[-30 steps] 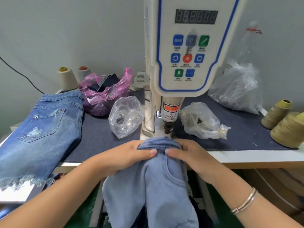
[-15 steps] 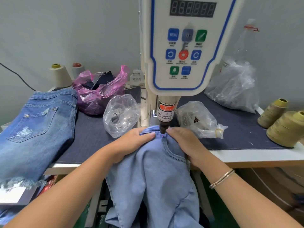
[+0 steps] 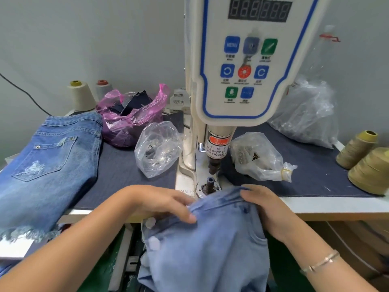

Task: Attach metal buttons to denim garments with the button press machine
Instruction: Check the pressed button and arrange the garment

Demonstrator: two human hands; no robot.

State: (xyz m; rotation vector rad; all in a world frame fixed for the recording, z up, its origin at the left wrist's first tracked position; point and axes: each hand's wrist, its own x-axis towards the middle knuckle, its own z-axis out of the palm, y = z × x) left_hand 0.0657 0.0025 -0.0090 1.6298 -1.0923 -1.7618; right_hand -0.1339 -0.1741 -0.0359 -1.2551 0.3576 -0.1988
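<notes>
Light denim garment (image 3: 207, 247): hangs over the table's front edge at six o'clock, its waistband just short of the lower die (image 3: 210, 182) of the button press machine (image 3: 242, 81); the die stands bare, and the punch (image 3: 214, 166) hangs apart above it. Left hand (image 3: 162, 202): grasps the waistband at seven o'clock of the die, fingers curled over the folded edge. Right hand (image 3: 267, 205): grips the waistband at five o'clock of the die, fingers bent onto the cloth; a bracelet (image 3: 320, 263) circles the wrist. Clear bags of small metal parts (image 3: 157, 150) (image 3: 257, 158): at ten and two o'clock of the die. Darker denim shorts (image 3: 44, 163): lie flat at nine o'clock. Pink bag (image 3: 132, 114) and pale thread cones (image 3: 82, 95): at eleven o'clock. Olive thread cones (image 3: 368, 163): at three o'clock. Large clear bag (image 3: 307, 114): at one o'clock.
</notes>
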